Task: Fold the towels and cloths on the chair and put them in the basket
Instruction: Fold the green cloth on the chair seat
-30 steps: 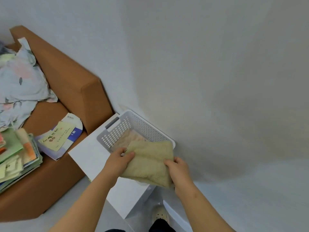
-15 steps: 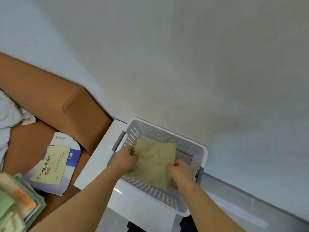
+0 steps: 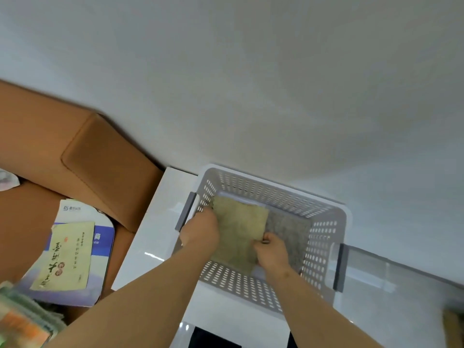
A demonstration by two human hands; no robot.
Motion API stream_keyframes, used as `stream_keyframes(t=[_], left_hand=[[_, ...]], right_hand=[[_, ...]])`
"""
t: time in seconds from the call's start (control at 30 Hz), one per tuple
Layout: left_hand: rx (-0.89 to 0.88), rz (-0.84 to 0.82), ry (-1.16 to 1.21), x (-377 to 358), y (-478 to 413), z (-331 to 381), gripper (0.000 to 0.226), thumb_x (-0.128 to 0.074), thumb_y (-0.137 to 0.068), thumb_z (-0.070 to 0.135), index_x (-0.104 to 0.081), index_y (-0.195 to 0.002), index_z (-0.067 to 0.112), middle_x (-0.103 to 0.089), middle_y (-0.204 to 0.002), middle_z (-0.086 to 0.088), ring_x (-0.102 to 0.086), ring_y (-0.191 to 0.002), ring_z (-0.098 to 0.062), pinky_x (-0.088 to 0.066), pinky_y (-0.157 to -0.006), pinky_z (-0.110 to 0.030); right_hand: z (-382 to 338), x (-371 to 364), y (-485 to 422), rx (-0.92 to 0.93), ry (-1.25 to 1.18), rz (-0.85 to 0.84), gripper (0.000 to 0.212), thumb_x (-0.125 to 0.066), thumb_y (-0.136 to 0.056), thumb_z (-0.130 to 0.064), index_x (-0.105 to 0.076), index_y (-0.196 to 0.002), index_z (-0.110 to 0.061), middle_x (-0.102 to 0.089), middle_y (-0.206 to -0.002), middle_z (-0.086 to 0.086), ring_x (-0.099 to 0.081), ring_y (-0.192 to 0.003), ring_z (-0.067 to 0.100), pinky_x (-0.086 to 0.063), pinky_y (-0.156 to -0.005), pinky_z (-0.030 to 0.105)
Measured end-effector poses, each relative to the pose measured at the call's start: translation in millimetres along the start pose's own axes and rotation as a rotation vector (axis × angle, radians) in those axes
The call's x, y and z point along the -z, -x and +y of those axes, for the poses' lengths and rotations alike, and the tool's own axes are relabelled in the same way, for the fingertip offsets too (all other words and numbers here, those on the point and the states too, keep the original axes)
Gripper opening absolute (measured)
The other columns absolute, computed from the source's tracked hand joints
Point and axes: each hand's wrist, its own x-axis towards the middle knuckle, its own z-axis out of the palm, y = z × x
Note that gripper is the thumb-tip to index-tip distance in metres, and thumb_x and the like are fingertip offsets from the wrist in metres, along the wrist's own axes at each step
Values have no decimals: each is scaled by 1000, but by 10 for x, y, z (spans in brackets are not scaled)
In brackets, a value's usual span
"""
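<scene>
the left hand (image 3: 200, 229) and right hand (image 3: 272, 252) had fingers clamped on the edges of a fluffy, folded beige towel (image 3: 238, 229) down inside the perforated grey plastic basket (image 3: 326, 237).

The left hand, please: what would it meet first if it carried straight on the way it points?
Probably the far wall of the grey perforated plastic basket, just beyond the folded beige towel that the left hand grips; depth is unclear.

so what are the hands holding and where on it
The folded beige towel, inside the basket: left hand grips its left edge, right hand its right edge.
</scene>
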Motion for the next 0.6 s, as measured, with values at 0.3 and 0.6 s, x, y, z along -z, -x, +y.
stream_keyframes(t=[0.3,0.6], left_hand=[[13,43,-54,-275,-39,92,58,-46,-92,8,-18,-143,5,-57,-125,-12,-59,-110,-27,-50,-82,-36],[-250,-262,-145,-471,12,171,74,-47,-86,6,-13,-147,32,-17,-152,-2,-22,-137,-30,-31,-108,-43]], right_hand=[[77,-46,-59,-18,-36,-23,39,-47,-91,-5,-50,-129,-14,-63,-117,11,-58,-98,26,-46,-84,31],[205,173,-41,-45,-69,-22,36,-50,-92,-10,-48,-127,-10,-58,-108,8,-50,-90,18,-40,-77,24]])
